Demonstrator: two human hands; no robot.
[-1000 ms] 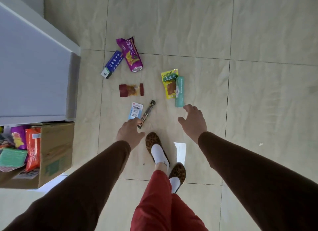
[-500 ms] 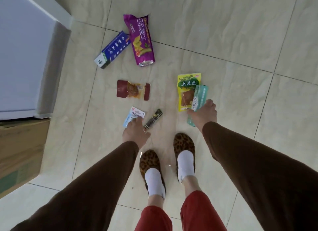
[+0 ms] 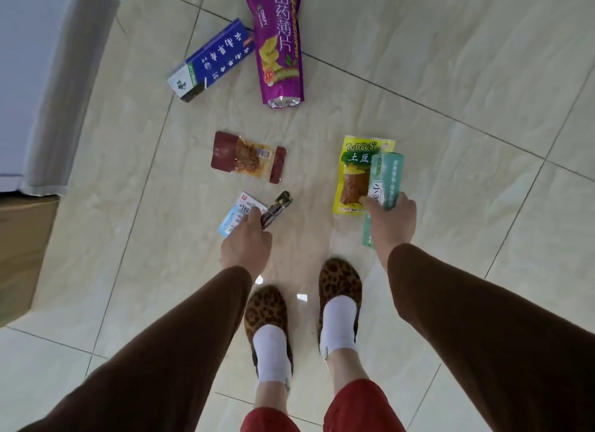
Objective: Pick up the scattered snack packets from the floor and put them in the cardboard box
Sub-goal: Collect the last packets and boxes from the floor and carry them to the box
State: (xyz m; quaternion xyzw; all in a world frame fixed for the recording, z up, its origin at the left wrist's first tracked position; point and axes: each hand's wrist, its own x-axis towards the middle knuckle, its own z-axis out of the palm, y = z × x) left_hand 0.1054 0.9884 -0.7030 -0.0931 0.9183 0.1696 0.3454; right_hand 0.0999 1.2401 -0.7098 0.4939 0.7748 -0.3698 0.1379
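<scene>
Grabbing first packets, all seven off-box.
Left hand (image 3: 246, 243) pinches dark stick (image 3: 276, 210); right hand (image 3: 391, 223) grips teal packet (image 3: 384, 182); box (image 3: 19, 254) near left.

Single head-worn view, looking steeply down — floor (image 3: 418, 77) close below, wide-angle.

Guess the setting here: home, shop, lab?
Probably a home, though not certain: glossy beige floor tiles, leopard-print house slippers with white socks, and a cardboard box beside a grey cabinet.
</scene>
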